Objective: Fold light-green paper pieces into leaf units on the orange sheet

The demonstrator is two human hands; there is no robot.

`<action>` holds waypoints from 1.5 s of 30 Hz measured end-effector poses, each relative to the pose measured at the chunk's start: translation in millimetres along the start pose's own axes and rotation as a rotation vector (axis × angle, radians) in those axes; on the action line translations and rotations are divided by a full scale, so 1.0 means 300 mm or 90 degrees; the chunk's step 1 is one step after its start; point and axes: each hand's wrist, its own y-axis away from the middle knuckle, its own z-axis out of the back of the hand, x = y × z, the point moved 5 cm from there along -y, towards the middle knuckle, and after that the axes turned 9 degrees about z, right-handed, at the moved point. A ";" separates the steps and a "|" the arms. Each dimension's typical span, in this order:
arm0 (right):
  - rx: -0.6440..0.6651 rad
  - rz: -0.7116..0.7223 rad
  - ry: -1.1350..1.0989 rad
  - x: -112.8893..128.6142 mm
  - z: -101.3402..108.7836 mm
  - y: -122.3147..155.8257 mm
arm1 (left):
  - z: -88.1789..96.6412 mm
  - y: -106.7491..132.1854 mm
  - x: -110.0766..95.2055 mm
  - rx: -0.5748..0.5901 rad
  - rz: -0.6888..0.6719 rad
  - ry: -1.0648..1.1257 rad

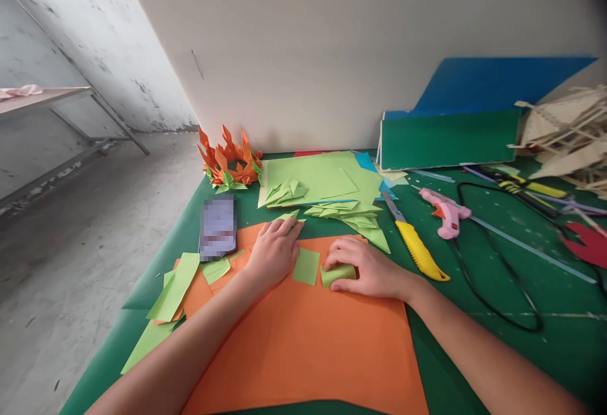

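My right hand is closed on a small light-green paper piece, which curves up between thumb and fingers. It rests over a large orange paper sheet. My left hand lies palm down on the orange paper, its fingers stretched forward to a folded green paper piece; the fingertips are partly hidden. Between the hands a flat green paper rectangle lies on the orange sheet. Folded green paper pieces are heaped just beyond.
An orange folded-paper crown stands at the back left, near a phone. Green offcuts lie left. To the right are a yellow utility knife, a pink glue gun with its black cord, and wooden sticks. A white board stands behind.
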 end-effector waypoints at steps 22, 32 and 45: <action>-0.226 -0.159 -0.459 -0.041 -0.038 0.007 | 0.018 0.081 -0.150 0.120 0.044 0.678; -0.239 -0.107 -0.353 -0.019 -0.024 0.004 | -0.050 0.072 -0.083 0.177 0.309 0.980; -0.284 -0.163 -0.380 -0.041 -0.018 0.005 | -0.012 0.085 -0.081 0.098 0.224 0.740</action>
